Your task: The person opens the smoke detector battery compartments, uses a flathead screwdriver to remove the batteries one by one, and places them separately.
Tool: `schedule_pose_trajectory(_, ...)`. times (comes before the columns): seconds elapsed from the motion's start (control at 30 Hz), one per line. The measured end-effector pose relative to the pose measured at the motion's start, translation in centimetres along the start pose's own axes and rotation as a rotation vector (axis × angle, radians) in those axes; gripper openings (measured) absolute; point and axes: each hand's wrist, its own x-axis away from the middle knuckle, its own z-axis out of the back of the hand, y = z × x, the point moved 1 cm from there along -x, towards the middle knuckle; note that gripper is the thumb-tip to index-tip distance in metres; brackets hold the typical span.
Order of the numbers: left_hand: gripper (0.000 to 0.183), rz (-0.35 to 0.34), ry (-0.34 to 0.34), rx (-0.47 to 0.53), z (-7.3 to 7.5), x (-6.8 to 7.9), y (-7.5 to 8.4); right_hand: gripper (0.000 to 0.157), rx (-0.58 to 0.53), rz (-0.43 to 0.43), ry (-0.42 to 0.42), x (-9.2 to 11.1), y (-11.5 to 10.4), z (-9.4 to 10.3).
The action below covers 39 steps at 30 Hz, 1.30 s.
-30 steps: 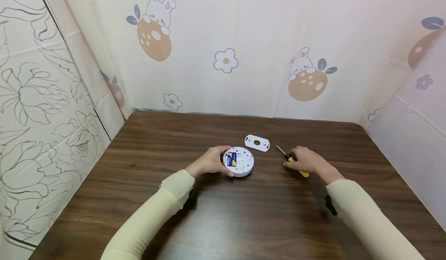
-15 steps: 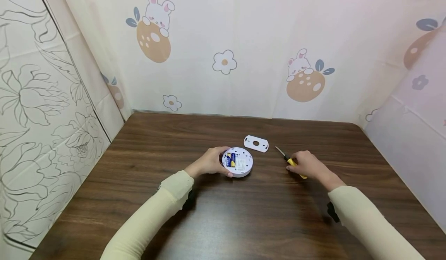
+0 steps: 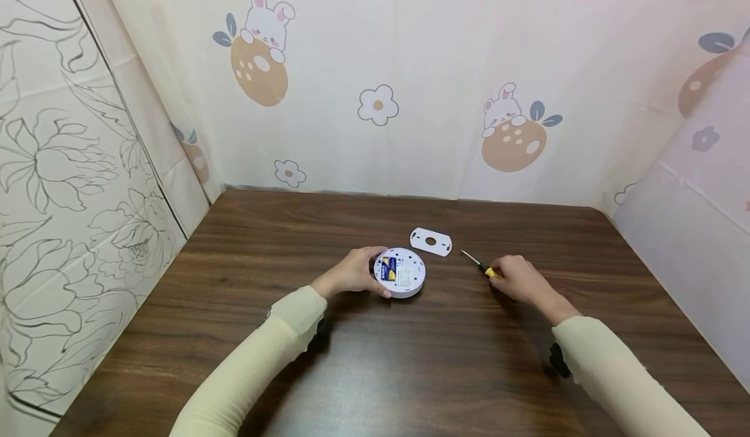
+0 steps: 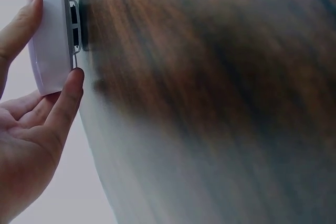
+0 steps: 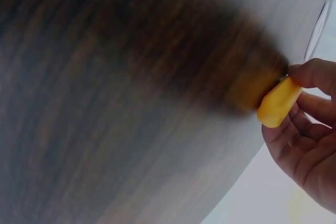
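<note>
My left hand grips the left side of a round white smoke detector, fingers behind and thumb at the front. Its back faces up, showing blue and yellow batteries and a printed label. In the left wrist view, the detector's white side wall stands between the thumb and fingers of the left hand, with a slotted part facing the table. My right hand holds a screwdriver by its yellow handle, the shaft pointing away and left. The right wrist view shows the handle end between thumb and fingers.
A flat white mounting plate with a central hole lies behind the detector, left of the screwdriver tip. Brown wood grain covers the table. Patterned cloth hangs along the back edge and sides.
My right hand has shifted slightly right and toward me and now covers more of the screwdriver's handle. The screwdriver tip has moved a little left and nearer. My left hand keeps its grip on the detector.
</note>
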Motion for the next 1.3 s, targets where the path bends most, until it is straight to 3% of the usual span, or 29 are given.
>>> schedule_pose_trajectory(0.4, 0.094, -0.013, -0.072, 0.09, 0.3, -0.2, -0.2, 0.024, 0.03, 0.037, 0.07, 0.3, -0.4, 0.4)
schedule_pose_trajectory(0.6, 0.097, 0.005, -0.154, 0.17, 0.5, -0.1, -0.3, 0.024, 0.007, 0.069, 0.098, 0.0, -0.7, 0.6)
schedule_pose_trajectory(0.7, 0.103, 0.038, -0.161, 0.164, 0.3, 0.0, -0.1, 0.024, 0.001, 0.09, 0.119, -0.2, -0.9, 0.6)
schedule_pose_trajectory(0.8, 0.113, 0.068, -0.108, 0.12, -0.2, 0.0, 0.4, 0.022, 0.003, 0.113, 0.135, -0.2, -1.0, 0.6)
schedule_pose_trajectory(1.0, 0.128, 0.146, 0.058, -0.065, -1.4, 0.0, 1.5, 0.023, 0.005, 0.127, 0.118, -0.3, -1.4, 0.9)
schedule_pose_trajectory(1.13, 0.125, 0.182, 0.099, -0.124, -1.8, 0.1, 1.9, 0.023, -0.002, 0.14, 0.111, -0.4, -1.6, 0.9)
schedule_pose_trajectory(1.3, 0.114, 0.14, 0.11, -0.135, -1.9, 0.0, 1.8, 0.022, -0.012, 0.163, 0.127, -0.8, -1.9, 0.8)
